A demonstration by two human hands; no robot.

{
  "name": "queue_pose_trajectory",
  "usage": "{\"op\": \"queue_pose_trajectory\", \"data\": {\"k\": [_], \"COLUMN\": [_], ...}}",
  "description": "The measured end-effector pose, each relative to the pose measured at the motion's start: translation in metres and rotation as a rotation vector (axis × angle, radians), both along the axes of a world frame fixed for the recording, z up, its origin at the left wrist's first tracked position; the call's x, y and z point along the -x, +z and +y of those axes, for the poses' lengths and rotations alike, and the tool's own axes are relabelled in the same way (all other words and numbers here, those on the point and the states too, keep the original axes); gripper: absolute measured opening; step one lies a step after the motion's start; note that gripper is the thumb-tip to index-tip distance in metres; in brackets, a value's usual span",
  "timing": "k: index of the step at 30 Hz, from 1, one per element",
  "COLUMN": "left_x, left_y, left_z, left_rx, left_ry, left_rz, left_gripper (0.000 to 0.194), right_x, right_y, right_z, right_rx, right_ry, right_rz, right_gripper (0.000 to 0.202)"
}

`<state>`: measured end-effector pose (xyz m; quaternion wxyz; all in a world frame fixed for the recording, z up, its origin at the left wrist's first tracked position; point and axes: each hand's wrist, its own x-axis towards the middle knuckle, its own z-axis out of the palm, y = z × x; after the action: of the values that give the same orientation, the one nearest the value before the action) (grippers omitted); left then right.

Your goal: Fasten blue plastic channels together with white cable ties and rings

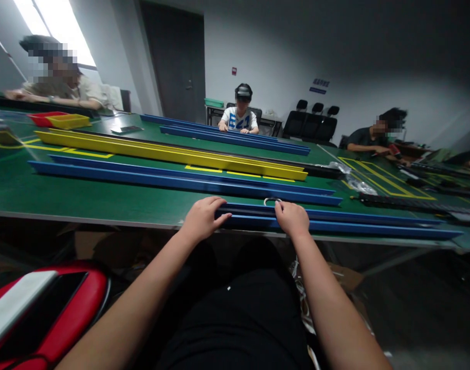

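Note:
A long blue channel [374, 224] with raised sides lies along the table's near edge. At its left end is my left hand [201, 220], thumb on the near side and fingers on the far side, gripping it. My right hand [293, 218] rests over the same channel farther right, fingers closed. A thin white looped strip [272, 199] sticks out by my right thumb and appears pinched there; its other end is hidden. Just beyond, another blue channel [181, 181] lies almost parallel.
Farther back lie a yellow channel [173, 153], more blue channels [235, 137], red [46, 118] and yellow trays [69, 121], and crumpled clear plastic [356, 180]. Three co-workers sit around the green table [84, 192]. A red stool [92, 293] holding a white box [21, 303] stands left.

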<state>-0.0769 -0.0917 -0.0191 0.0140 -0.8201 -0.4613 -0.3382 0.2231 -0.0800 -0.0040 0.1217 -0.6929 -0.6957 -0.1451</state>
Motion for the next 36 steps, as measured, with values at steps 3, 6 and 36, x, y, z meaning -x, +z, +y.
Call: {"op": "queue_pose_trajectory", "data": {"k": [3,6,36], "left_x": [0.024,0.042,0.050], "left_y": [-0.004,-0.009,-0.024], "left_z": [0.006,0.010,0.001], "left_rx": [0.069,0.115,0.071], "left_ry": [0.000,0.007,0.104], "left_rz": [-0.002,0.012,0.282], "left_gripper": [0.049,0.052,0.052], "right_x": [0.001,0.002,0.006], "right_y": [-0.001,-0.002,-0.003], "right_z": [0.000,-0.001,-0.006], "right_rx": [-0.016,-0.036,-0.054], "right_ry": [-0.017,-0.015,-0.052], "right_rz": [0.007,0.003,-0.011], "right_gripper": [0.058,0.057,0.054]}}
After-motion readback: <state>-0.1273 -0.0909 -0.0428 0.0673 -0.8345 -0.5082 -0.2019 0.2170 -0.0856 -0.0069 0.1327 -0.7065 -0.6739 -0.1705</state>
